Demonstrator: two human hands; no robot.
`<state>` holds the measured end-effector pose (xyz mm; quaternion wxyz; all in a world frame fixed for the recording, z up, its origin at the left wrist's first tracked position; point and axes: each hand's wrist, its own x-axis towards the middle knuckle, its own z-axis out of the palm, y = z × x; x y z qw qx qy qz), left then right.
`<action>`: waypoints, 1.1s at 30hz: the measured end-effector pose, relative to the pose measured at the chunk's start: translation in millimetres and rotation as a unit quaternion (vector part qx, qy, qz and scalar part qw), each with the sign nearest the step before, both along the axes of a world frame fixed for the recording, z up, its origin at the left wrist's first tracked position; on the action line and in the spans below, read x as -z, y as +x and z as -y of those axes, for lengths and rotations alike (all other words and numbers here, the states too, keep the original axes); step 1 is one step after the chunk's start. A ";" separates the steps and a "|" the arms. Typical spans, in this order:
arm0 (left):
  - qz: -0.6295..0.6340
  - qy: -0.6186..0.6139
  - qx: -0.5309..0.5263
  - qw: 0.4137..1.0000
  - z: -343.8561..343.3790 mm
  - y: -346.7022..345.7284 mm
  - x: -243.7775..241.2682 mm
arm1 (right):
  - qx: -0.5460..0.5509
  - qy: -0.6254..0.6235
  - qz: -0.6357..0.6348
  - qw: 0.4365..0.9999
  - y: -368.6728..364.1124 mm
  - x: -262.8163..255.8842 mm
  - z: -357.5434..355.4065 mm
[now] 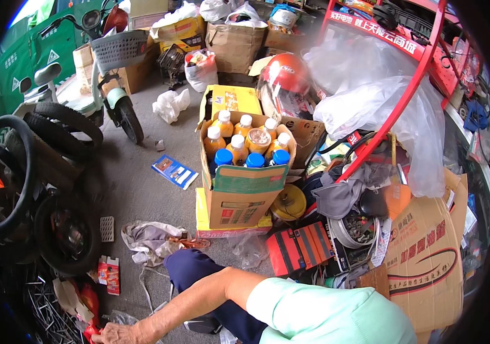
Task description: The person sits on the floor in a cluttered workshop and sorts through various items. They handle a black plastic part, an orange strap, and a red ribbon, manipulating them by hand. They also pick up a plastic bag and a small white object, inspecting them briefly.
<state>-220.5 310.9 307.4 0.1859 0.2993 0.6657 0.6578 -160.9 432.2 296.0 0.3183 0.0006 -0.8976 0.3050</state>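
Observation:
At the lower left edge, my right hand [118,333] reaches across my navy-trousered knee [191,266], its fingers closed on a red item [92,332], possibly plastic. The frame's bottom edge cuts off part of the hand. My left hand is out of view. Beside the right hand lie another red piece [89,299], a torn cardboard piece [71,299] and a heap of metal rods or long bolts [49,307]. A small red-and-white box [108,275] is on the ground just above. Clear plastic film [121,317] lies close to the wrist.
A carton [243,202] of capped orange drink bottles stands ahead. Tyres [66,234] pile up at left, near a parked electric scooter [118,96]. A rag [152,241] lies by my knee. Right are a red metal frame [393,116], a red helmet [288,73] and flattened cardboard [425,262].

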 end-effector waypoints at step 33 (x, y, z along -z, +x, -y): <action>0.154 0.003 0.029 0.988 -14.4 29.9 -39.9 | 0.044 -0.328 0.219 0.918 33.9 -45.0 -30.2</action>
